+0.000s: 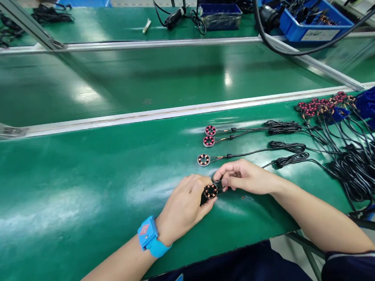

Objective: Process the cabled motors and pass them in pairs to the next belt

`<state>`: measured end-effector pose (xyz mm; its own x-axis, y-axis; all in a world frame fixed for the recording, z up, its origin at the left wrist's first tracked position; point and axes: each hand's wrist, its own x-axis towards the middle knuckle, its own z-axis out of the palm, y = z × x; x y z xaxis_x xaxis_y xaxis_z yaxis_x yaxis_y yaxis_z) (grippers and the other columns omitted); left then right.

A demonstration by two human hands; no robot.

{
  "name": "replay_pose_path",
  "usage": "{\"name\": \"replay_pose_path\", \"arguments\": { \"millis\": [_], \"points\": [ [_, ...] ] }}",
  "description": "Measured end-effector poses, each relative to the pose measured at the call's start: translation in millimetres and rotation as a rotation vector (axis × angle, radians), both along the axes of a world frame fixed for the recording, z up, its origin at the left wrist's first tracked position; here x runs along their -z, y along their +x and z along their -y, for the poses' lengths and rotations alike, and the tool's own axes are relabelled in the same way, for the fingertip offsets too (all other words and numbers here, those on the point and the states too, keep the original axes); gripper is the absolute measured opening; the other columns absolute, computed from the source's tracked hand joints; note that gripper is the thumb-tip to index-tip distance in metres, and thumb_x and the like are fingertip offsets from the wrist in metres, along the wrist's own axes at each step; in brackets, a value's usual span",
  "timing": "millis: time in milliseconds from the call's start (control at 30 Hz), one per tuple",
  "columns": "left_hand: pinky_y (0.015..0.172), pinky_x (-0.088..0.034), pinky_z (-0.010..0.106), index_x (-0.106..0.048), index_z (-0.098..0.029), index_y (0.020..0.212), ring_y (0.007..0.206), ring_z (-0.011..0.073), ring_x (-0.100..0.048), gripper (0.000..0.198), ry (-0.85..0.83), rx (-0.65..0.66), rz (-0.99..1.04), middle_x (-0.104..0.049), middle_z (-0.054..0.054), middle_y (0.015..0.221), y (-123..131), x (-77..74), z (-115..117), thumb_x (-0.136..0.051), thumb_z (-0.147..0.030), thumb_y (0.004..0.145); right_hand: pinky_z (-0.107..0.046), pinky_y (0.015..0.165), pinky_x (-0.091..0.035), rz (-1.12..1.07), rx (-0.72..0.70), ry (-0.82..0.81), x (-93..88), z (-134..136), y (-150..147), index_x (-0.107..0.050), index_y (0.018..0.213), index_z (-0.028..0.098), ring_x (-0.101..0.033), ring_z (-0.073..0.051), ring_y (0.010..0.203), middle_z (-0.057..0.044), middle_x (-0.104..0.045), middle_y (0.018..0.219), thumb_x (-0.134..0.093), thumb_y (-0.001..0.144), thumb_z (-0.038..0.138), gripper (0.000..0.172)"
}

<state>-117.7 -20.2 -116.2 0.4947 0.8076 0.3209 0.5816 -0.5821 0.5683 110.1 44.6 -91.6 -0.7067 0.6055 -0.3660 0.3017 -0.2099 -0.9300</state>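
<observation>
Fingers: both hands are meeting at the near middle of the tabletop, closed around one small coil ring; the left hand's fingers are curling narrowly under and beside it, and the right hand's fingertips are pinching at its right edge.
Tabletop: a glossy green surface is carrying everything, with a metal rail running across behind it and a second green level lying beyond.
Cable pile: a tangle of black leads is lying at the far right, well apart from the hands, with a cluster of more rings sitting at its back edge.
Left hand: it is resting knuckles up, wearing a blue wrist strap, and cradling the ring from the left.
Right hand: it is reaching in from the right, its thumb and forefinger touching the ring where the lead seems to leave it.
Laid-out rings: three finished-looking rings are lying in a short column just beyond the hands, each lead trailing to the right.
Coil ring: it is sitting between the two hands, face up and showing red and copper windings; its lead is mostly hidden under the right hand.
Key relation: the ring is lying directly between the fingertips, the left hand holding more of it, and its lead appears to be running rightward like the others.
</observation>
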Motion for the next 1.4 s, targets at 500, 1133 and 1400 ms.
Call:
{"name": "replay_pose_path", "arguments": {
  "millis": [500,1133,1400],
  "points": [
    [0.095,-0.051,0.043,-0.06,-0.02,0.103,0.114,0.0255,-0.06,0.015,-0.018,-0.122,-0.108,-0.063,0.009,0.121,-11.4,11.6,-57.0,-0.058,-0.034,0.097,-0.046,0.105,-0.044,0.369,-0.038,0.979,2.1,-35.6,-12.7,-0.061,0.127,0.02,-0.06,-0.025,0.119,-0.007,-0.067,0.126,-0.076,0.082,0.02,0.048],
    [0.092,-0.052,0.032,-0.053,-0.023,0.112,0.104,0.0171,-0.067,0.02,0.095,0.063,0.071,-0.071,0.005,0.113,-8.9,-1.6,-43.8,-0.063,-0.024,0.095,-0.023,0.068,-0.045,0.014,0.161,0.082,-2.7,-28.7,-9.0,-0.063,0.085,0.015,-0.057,-0.01,0.069,0.0,-0.064,0.074,-0.062,0.085,0.03,0.016],
    [0.092,-0.052,0.031,-0.066,-0.022,0.094,0.104,0.0175,-0.065,0.016,-0.207,0.211,-0.042,-0.069,0.004,0.11,-18.4,-10.4,-48.1,-0.056,-0.034,0.098,-0.03,0.086,-0.048,0.216,-0.052,0.581,-6.9,-21.7,-1.2,-0.072,0.103,0.022,-0.066,-0.015,0.086,0.0,-0.074,0.09,-0.062,0.089,0.024,0.017]
  ]
}}
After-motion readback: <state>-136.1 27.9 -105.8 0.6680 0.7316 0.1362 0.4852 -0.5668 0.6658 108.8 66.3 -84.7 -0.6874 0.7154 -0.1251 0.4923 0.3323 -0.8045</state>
